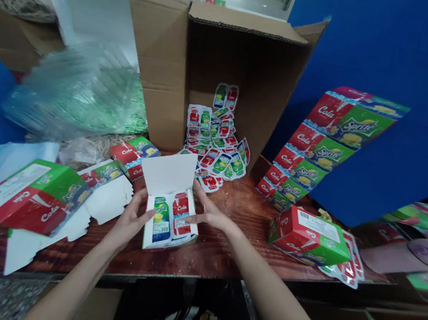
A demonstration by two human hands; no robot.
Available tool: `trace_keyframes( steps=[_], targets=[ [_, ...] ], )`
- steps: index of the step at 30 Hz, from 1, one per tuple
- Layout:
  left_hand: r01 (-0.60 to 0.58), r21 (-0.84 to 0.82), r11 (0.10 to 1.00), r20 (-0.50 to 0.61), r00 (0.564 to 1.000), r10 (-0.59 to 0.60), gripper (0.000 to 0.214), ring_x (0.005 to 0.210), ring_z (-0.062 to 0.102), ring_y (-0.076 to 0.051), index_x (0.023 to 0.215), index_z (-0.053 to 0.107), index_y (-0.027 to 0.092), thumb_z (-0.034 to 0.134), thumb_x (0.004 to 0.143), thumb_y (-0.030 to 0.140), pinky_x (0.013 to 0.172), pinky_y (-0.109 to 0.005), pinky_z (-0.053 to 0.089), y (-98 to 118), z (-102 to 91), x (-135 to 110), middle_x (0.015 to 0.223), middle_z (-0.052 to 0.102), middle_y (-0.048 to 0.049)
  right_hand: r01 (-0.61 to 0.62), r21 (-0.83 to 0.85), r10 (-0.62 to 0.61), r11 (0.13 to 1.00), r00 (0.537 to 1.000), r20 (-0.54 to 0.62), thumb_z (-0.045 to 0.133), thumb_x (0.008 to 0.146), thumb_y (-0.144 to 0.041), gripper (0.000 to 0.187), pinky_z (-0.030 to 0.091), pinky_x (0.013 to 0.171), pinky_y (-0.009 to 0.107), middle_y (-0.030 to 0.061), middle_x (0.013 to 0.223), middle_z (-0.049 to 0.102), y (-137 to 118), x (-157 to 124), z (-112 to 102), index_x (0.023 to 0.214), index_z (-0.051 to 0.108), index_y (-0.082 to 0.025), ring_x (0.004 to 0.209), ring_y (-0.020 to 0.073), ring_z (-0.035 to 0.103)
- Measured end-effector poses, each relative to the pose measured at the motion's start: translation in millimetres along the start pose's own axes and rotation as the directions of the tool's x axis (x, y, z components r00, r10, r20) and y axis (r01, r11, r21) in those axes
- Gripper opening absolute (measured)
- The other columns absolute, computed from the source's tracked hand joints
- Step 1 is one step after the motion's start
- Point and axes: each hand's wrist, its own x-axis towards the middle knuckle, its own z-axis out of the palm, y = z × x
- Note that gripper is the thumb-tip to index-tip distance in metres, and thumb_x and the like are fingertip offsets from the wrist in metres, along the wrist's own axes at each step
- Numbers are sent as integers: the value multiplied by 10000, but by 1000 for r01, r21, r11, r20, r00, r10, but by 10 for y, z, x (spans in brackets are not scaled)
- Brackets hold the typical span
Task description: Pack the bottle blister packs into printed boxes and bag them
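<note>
A small white-lined box (146, 236) lies in front of me with its lid flap (170, 171) raised. Inside it is a can-shaped twin packet (162, 221), one half green with a lemon picture, the other red and marked Cola. My left hand (131, 218) grips the box's left side, thumb at the green half. On the right side my right hand (206, 214) holds the box, thumb over the red half. Behind the box, similar packets (214, 157) spill in a heap from a large cardboard carton (161, 57) lying on its side.
To the right stand a stack of Cola and Sprite boxes (306, 143) and one separate box (310, 237) on loose packets. Another box (32, 194) sits at left over flat white-edged cartons (107, 199). Clear plastic wrap (77, 92) is bundled behind. A pink bottle (399, 256) lies far right.
</note>
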Motion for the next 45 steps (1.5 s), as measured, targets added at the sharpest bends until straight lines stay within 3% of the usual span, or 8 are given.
trace_keyframes(
  steps=[6,10,13,16,22,29,38,45],
  targets=[
    [-19,-116,993,36,999,23,528,1189,526,-243,1235,476,217,694,754,250,1006,-399,424,40,-32,11,1262,572,-76,77,86,-80,993,996,31,838,601,-335,802,395,1032,431,63,1330,519,1,184,-42,1278,414,-268,1211,240,506],
    [-115,4,993,12,993,115,390,1196,520,-247,1170,557,218,635,788,220,1011,-416,414,-21,-22,-44,1252,557,-88,149,-191,-153,970,988,-4,773,707,-345,598,398,1025,428,89,1351,472,-53,50,-32,1224,485,-263,1244,252,472],
    [-255,229,939,-74,958,278,185,1280,440,-245,989,640,209,559,825,179,1055,-414,365,-100,6,-112,1320,483,-94,264,-443,-263,857,963,66,692,795,-337,373,372,1046,458,115,1395,438,-130,-62,-41,1140,584,-247,1301,284,414],
    [-341,368,865,-26,926,376,212,1315,404,-228,973,639,209,470,866,140,1091,-431,314,-107,-11,-153,1383,441,-95,323,-602,-282,730,945,166,581,879,-297,273,346,1071,493,103,1367,499,-182,-120,-38,1145,626,-256,1343,285,371],
    [-355,356,865,208,932,297,206,1323,403,-233,1069,610,222,481,909,232,1094,-434,319,18,-210,-169,1445,402,-100,339,-739,-223,582,941,256,490,926,-250,360,340,1088,494,88,1354,526,-245,-151,7,1271,588,-281,1370,275,335],
    [-432,406,805,268,899,347,342,1404,288,-210,1266,508,236,350,966,281,1150,-456,235,-46,-210,-306,1524,310,-90,377,-793,-123,479,923,365,460,925,-314,475,303,1110,500,75,1465,395,-328,-242,45,1400,453,-289,1407,296,250],
    [-253,258,933,397,908,136,308,1430,222,-267,1181,616,265,481,910,322,1150,-505,215,222,-387,-361,1555,260,-21,345,-861,-22,374,931,363,577,765,-671,864,228,1097,602,145,1566,125,-311,-399,264,1475,315,-254,1425,421,-6],
    [-470,605,642,411,876,253,621,1422,225,-318,1252,543,215,719,723,488,1152,-537,199,256,-248,-544,1502,350,-140,310,-879,-40,363,948,317,547,822,-620,801,248,1090,601,118,1585,72,-350,-476,390,1486,281,-259,1429,399,-17]
  ],
)
